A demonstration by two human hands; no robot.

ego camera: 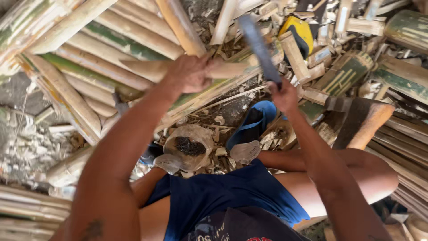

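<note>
Left hand [189,73] grips a bamboo strip [227,70], steadying it across the split bamboo pile [89,67]. Right hand [283,96] is closed on a blade [258,44], apparently a machete, raised above the strip for chopping.

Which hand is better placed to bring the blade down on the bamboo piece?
Right. The right hand grips the blade, raised above the bamboo piece. The left hand holds that piece, so it likely only steadies.
</note>
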